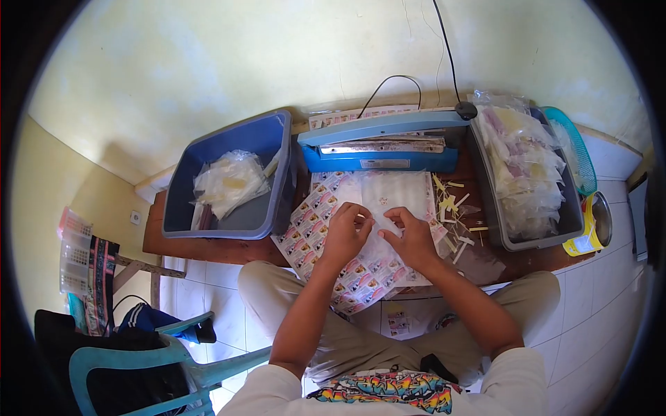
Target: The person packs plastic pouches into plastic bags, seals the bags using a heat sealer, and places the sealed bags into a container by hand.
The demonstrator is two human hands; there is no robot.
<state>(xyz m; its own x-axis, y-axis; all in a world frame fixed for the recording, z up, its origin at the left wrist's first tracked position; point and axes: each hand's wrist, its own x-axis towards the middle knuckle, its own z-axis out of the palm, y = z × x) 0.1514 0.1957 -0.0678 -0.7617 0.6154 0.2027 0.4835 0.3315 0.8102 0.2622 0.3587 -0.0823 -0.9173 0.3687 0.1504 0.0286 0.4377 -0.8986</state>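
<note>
Presently | person's left hand [349, 234] pinched on near edge of clear plastic bag [395, 188] | right hand [411, 239] curled there, closure unclear | bag spreads just beyond grip | printed label sheets [312, 223] beneath | blue impulse sealer [326, 163] farther beyond

A single head-worn camera supplies your view. It looks from above your own body, forward and steeply downward. Your shirt [388, 392] fills the lower edge, nearest the lens; your left hand [349, 234] and right hand [409, 237] lie near the centre, within arm's reach. Beyond them, the view takes in the full width of the worktop [156, 225], with the blue sealer [378, 142] facing you, and ends at the wall [229, 62] across the top. The floor [225, 305] shows past the near edge. The wide lens bends straight lines outward, and a dark, rounded border encloses the field at the corners.
</note>
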